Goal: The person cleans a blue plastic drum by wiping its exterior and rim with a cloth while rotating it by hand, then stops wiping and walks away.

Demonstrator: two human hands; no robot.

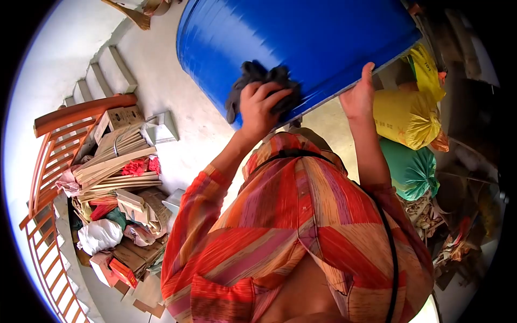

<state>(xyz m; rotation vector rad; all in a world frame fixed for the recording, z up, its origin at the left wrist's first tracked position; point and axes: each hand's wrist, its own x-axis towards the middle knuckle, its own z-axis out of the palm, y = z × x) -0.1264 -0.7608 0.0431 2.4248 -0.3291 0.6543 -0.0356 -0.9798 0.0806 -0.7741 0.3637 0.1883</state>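
A big blue drum [301, 43] with a glossy side fills the top of the view, tilted toward me. My left hand [261, 105] presses a bunched dark grey cloth [250, 72] against the drum's side near its lower edge. The fingers are curled over the cloth. My right hand [360, 97] grips the drum's near rim, thumb on the outside and the other fingers hidden beneath it.
Wood strips [116, 175], flattened cardboard [129, 253] and a white bag [100, 237] lie piled at left beside a wooden railing [64, 145] and steps [116, 70]. Yellow [398, 116] and green sacks [406, 167] stand at right. A broom [134, 16] lies at the top left.
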